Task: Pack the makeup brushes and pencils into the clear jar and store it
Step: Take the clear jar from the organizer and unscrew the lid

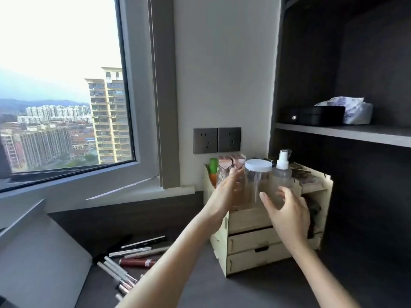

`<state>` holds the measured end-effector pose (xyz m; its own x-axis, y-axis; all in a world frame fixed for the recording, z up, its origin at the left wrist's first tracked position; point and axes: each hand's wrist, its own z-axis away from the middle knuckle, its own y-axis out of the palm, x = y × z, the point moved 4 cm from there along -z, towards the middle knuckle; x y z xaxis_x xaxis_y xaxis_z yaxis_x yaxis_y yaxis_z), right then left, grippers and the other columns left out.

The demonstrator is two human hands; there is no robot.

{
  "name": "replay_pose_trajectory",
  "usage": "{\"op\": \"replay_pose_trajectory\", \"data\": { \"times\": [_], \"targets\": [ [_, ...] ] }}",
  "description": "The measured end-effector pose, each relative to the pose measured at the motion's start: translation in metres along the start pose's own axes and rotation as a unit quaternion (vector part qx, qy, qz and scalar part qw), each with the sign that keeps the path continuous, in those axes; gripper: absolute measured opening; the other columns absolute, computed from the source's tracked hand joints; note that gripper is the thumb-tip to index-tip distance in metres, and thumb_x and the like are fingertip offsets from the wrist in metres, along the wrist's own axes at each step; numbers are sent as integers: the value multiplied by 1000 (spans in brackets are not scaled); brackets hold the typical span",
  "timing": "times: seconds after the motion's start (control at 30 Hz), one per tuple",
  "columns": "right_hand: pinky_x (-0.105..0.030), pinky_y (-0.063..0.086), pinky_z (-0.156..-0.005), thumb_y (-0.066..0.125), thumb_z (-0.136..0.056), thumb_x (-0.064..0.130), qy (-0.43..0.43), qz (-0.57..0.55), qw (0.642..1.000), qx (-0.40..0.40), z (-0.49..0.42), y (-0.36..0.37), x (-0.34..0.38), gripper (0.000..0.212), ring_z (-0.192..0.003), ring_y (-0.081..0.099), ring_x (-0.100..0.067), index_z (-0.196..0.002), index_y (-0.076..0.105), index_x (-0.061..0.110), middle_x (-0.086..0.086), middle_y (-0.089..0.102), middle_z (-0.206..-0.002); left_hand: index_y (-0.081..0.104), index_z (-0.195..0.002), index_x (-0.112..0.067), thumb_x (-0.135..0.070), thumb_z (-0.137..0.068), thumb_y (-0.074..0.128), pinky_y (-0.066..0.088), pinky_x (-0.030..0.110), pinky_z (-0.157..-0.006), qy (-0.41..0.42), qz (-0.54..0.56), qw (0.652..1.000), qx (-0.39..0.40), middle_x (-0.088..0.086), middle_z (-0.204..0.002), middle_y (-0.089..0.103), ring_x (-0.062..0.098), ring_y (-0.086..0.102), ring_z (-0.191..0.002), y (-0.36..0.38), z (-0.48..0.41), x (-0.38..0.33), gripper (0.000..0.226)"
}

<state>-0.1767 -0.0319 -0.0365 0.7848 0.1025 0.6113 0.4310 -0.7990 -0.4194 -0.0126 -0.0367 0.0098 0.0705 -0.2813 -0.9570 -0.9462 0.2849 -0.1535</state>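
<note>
The clear jar (257,181) with a white lid stands upright on top of a pale wooden organizer (251,238). My left hand (225,192) is spread open just left of the jar, fingertips close to its side. My right hand (287,210) is open in front of and right of the jar, below a spray bottle (282,174). Neither hand grips the jar. Makeup brushes and pencils (133,254) lie loose on the dark desk at the lower left, some with white handles, one a reddish tube.
The organizer has two small drawers and holds pink boxes (231,163) and a green tube (213,166). Wall sockets (216,140) sit above it. A dark shelf (342,130) carries a black box and a wrapped packet. A grey board (37,252) lies left.
</note>
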Motion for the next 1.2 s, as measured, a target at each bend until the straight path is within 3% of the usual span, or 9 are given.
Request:
{"op": "replay_pose_trajectory", "data": {
  "times": [0.1,0.2,0.3,0.43,0.67,0.77,0.93,1.07,1.2],
  "targets": [
    [-39,46,-85,64,-75,54,-7,16,999,34,-9,11,-6,57,-105,58,-27,-115,62,13,-1,73,-103,46,-122,-59,-82,-79,15,30,43,-111,-11,-36,999,-7,-5,-141,48,18,39,-132,8,-21,12,58],
    [-37,45,-84,63,-76,56,-28,29,998,50,-15,19,-7,58,-101,60,-26,-116,64,14,-1,73,-98,43,-108,-74,-97,-57,8,26,50,-112,-15,-50,999,-5,-5,-147,41,23,28,-140,12,-41,28,66],
    [-38,46,-82,64,-76,54,-44,29,998,25,-19,22,-8,56,-96,61,-27,-115,65,14,-3,74,-96,45,-100,-76,-88,-69,10,29,46,-111,-10,-35,999,4,-8,-134,52,22,40,-133,13,-40,18,48],
    [-41,45,-88,69,-75,49,-58,-12,998,-19,-20,14,4,50,-92,64,-26,-112,67,16,-4,74,-89,37,-137,-44,-58,-95,8,36,32,-101,23,17,999,27,-6,-133,50,18,46,-127,9,-29,13,53],
    [-33,32,-94,55,-79,55,-112,-51,987,-108,-1,-22,57,56,-97,61,-22,-119,63,16,0,72,-103,31,-134,-57,-54,-97,15,29,11,-96,168,-44,982,-69,-27,-131,43,-7,38,-126,-9,4,-20,40],
    [-36,36,-98,57,-82,50,-150,-107,978,-102,25,-36,90,53,-105,60,-20,-119,63,12,-2,71,-108,36,-136,-51,-55,-94,21,29,7,-97,237,-17,967,-91,-16,-130,47,-7,41,-123,-28,59,-29,45],
    [-27,45,-100,45,-84,53,-86,-335,929,132,95,-19,119,50,-117,53,1,-122,56,23,11,60,-124,44,-133,-45,-52,-92,33,40,37,-105,227,-3,963,-143,6,-124,50,13,48,-123,-75,119,6,43],
    [-33,45,-103,41,-84,56,-38,-397,873,280,157,13,125,54,-119,53,3,-125,55,23,16,59,-126,32,-135,-43,-33,-90,48,47,18,-86,196,-73,958,-194,-1,-116,45,-5,51,-107,-104,171,48,48],
    [-35,50,-95,41,-92,48,-25,-413,835,363,205,30,135,28,-106,63,-3,-107,62,36,22,69,-107,24,-145,-35,-44,-71,69,49,20,-86,179,-199,933,-242,-11,-117,44,5,52,-111,-130,212,85,87]
  ]
}}
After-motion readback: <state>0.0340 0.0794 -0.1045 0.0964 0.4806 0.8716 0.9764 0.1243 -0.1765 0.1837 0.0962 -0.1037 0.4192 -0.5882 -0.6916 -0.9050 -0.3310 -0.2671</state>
